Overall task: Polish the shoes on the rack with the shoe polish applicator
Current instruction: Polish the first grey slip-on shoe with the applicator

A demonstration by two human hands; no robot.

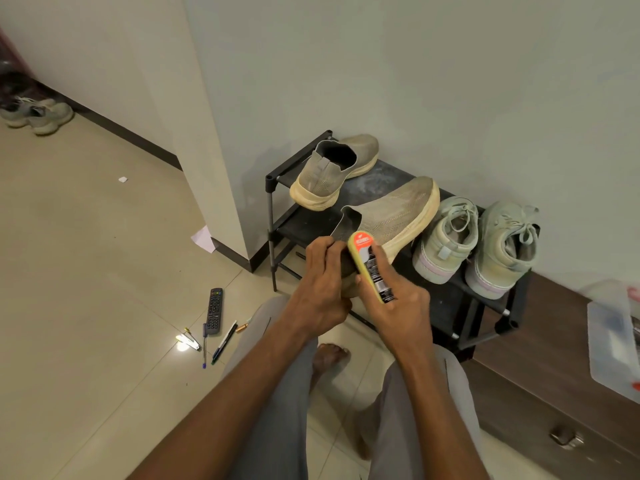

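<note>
Over the rack (273, 209), front edge: left hand (320, 289) grips the heel end of a tan slip-on (391, 213), fingers (320, 245) curled over the heel collar, thumb side hidden. Shoe is lifted, toe pointing up-right toward the wall, sole edge facing right.

Right hand (398, 299) holds the applicator (370, 265), fingers wrapped round its lower body, thumb along the near side. Applicator is yellow-edged with an orange and black label, tilted, top end against the shoe near the heel opening. Can't tell whether the sponge face is actually touching the fabric.

Second slip-on (334, 171) sits on the rack's top shelf at the left rear, heel toward the camera, overhanging the front rail a bit. Pair of pale green sneakers (478, 240) stands on the right half of the same shelf, heels toward the camera, side by side and touching or nearly so.

Floor, left of the knees: remote (214, 310), a few pens (223, 341) just beside it. Another shoe pair (36, 114) by the far-left wall. Brown drawer unit (554, 393) on the right, just beside the rack, with a clear plastic box (609, 344) on top.
</note>
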